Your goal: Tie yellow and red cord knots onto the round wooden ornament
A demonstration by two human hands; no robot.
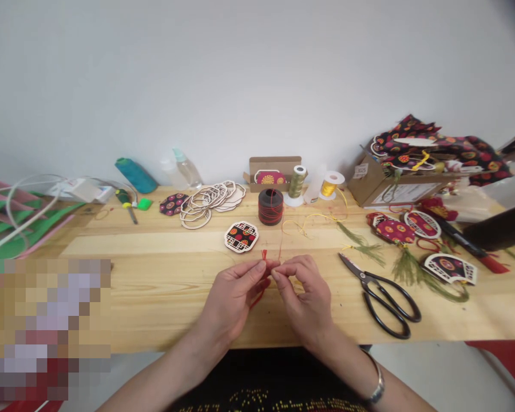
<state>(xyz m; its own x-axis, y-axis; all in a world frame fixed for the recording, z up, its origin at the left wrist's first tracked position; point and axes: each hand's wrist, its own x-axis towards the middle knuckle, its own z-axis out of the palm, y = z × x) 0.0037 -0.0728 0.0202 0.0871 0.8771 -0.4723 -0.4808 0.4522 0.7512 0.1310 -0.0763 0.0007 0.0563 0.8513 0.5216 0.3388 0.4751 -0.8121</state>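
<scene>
Red cord: a short length with a frayed tuft, held above the wooden table at lower centre of the frame; a tail hangs down past the left hand, and a thin red strand stands just to the right of the tuft.

Left hand: thumb and forefinger pinched narrow on the cord, other fingers loosely curled.

Right hand: thumb and forefinger also pinched narrow on the cord, almost touching the left fingertips, with a metal bracelet on the wrist.

Step in hand: both hands work one small section of cord; any knot there is too small to make out.

Closest things: a fabric-inlaid wooden ornament lies just above the hands, a dark spool of red thread beyond it, and black-handled scissors to the right.

Upper centre: laser-cut wooden frames lie in an overlapping row, beside a spool of olive thread and a spool of gold thread.

Right side: green tassels lie among finished ornaments, below a cardboard box heaped with patterned fabric.

Lower left: a pixelated block hides that corner.
</scene>
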